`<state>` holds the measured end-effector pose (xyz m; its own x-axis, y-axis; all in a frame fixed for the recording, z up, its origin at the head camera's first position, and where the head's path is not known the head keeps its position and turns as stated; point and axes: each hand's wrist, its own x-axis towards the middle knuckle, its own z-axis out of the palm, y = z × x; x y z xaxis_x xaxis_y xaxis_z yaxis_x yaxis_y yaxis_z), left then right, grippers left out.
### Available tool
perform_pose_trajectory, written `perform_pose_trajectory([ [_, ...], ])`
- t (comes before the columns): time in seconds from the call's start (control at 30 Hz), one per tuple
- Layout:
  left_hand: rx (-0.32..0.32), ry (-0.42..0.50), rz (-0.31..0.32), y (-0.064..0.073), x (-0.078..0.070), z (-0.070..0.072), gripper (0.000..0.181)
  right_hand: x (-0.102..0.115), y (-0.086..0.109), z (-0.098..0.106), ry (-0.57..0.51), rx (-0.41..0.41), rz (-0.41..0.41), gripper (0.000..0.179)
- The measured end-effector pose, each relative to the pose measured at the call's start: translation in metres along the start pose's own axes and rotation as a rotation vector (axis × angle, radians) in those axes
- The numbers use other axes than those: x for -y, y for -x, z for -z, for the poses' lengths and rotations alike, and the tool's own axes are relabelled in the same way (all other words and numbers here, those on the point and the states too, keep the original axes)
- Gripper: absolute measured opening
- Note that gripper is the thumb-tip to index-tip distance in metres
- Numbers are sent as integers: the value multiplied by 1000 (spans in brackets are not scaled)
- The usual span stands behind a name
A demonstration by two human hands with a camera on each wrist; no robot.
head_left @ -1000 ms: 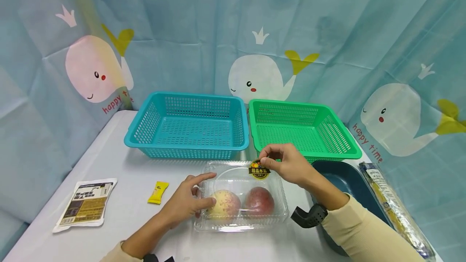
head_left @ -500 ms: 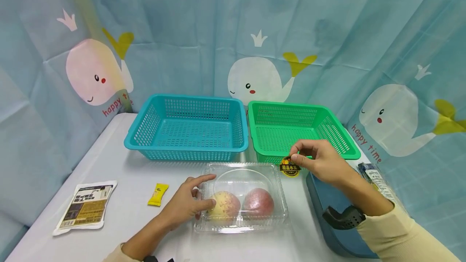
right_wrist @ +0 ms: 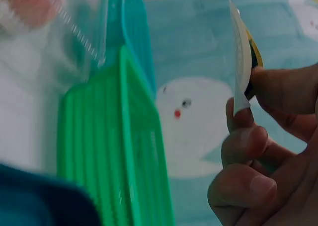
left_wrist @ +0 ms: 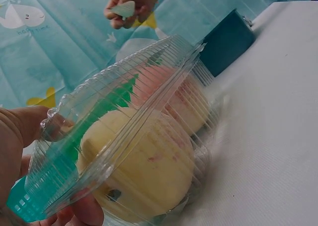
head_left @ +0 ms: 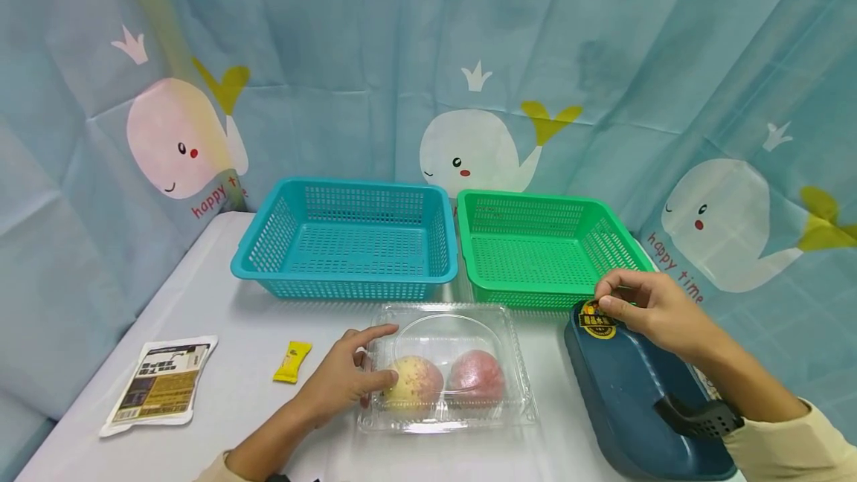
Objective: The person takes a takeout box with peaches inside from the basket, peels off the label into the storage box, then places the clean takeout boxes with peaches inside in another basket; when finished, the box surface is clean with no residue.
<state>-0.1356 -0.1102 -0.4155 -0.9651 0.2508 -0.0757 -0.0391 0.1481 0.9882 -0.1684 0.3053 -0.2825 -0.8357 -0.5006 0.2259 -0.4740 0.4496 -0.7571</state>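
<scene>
My left hand (head_left: 341,374) grips the left side of a clear plastic fruit box (head_left: 462,326), with the thumb and fingers about its rim. Inside the box lie two peaches, a yellow one (head_left: 415,384) with red speckles and a pink one (head_left: 477,376). My right hand (head_left: 652,311) pinches a round black and gold sticker (head_left: 598,320) between thumb and fingers. It holds the sticker above the far end of a dark blue tub (head_left: 636,393). In the right wrist view, the pale back of the sticker (right_wrist: 242,57) shows, bent slightly.
A blue basket (head_left: 344,281) and a green basket (head_left: 535,292) stand side by side behind the box. On the left lie a small yellow packet (head_left: 291,361) and a flat white-edged food pouch (head_left: 161,381). A curtain with printed whales hangs behind.
My right hand has lifted the sticker off the box lid and carried it to the right, over the dark blue tub. The left hand has stayed on the box.
</scene>
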Motion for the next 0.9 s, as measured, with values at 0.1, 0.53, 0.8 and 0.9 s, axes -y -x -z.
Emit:
perform_pose_trajectory([
  [0.1,-2,7,3,0,0,0,68,-13,10,8,-27,28,-11,10],
  [0.53,4,2,-2,1,1,0,68,-78,40,14,-104,107,-73,11],
  [0.8,4,-16,-9,0,2,0,67,-120,51,7,-52,124,-202,7],
  [0.9,7,-15,-9,0,2,1,66,-132,54,5,-51,136,-243,7],
])
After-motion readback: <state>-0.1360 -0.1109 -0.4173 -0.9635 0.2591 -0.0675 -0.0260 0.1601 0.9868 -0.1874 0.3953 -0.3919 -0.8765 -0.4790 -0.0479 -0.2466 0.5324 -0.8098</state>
